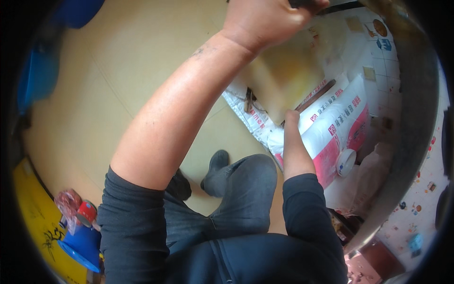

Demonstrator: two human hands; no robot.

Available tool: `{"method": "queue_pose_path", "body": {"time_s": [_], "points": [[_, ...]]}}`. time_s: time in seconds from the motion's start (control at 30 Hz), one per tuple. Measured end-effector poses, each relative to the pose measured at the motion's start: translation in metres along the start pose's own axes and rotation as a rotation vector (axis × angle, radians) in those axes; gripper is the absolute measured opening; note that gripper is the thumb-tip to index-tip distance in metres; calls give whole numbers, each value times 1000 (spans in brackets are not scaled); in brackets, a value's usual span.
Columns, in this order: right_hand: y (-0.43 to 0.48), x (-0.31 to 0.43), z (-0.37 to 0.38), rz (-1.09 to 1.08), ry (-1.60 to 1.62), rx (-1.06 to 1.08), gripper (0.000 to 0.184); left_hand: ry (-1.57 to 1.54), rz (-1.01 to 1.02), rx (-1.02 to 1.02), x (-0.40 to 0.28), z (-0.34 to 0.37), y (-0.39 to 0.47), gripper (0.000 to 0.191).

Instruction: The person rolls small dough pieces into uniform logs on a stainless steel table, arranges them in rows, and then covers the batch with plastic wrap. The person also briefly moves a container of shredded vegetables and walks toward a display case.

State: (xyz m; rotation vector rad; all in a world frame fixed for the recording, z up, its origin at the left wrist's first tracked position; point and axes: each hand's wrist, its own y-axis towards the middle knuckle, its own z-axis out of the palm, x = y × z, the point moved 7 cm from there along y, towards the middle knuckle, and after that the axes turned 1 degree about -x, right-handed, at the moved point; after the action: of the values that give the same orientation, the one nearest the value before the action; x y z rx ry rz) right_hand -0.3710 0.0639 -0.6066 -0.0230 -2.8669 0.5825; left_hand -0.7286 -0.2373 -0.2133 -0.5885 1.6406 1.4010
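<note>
My left arm reaches up across the view, and my left hand (273,21) is at the top edge, closed around a dark object (305,3) that the frame cuts off. My right forearm points up on the right. Its far end, my right hand (292,115), lies beside a brown stick or handle (315,96); the fingers cannot be made out, nor whether they grip it. A blurred yellowish patch covers the area just above. White plastic sacks (337,117) with red and pink print lie under and beside the stick. A dark thin item (250,101) rests on the sack's left part.
A round white lid or tub (345,162) stands against the sacks, near a pale plastic bag (369,177). A curved grey edge (411,142) runs down the right. At lower left are a blue plastic vessel (83,245), a red can (87,213) and a yellow surface (32,213). Blue containers (39,78) stand at upper left.
</note>
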Motion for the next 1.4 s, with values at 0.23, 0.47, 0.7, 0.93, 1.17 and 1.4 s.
{"method": "queue_pose_path", "body": {"time_s": [0.23, 0.47, 0.7, 0.93, 1.17, 1.4], "points": [[16, 8, -18, 91, -13, 29, 36, -14, 15, -39, 8, 4, -1, 22], [83, -21, 10, 30, -415, 315, 36, 201, 13, -80, 17, 1, -5, 29], [44, 15, -43, -124, -182, -149, 43, 108, 67, -142, 22, 2, -7, 29], [93, 42, -55, -103, 482, -167, 36, 168, 115, -165, 21, 1, -7, 36], [162, 123, -155, -386, -184, -334, 43, 184, 153, -176, 20, 2, -8, 37], [48, 136, -176, -821, -292, -181, 41, 128, 184, -209, 18, 2, -8, 27]]}}
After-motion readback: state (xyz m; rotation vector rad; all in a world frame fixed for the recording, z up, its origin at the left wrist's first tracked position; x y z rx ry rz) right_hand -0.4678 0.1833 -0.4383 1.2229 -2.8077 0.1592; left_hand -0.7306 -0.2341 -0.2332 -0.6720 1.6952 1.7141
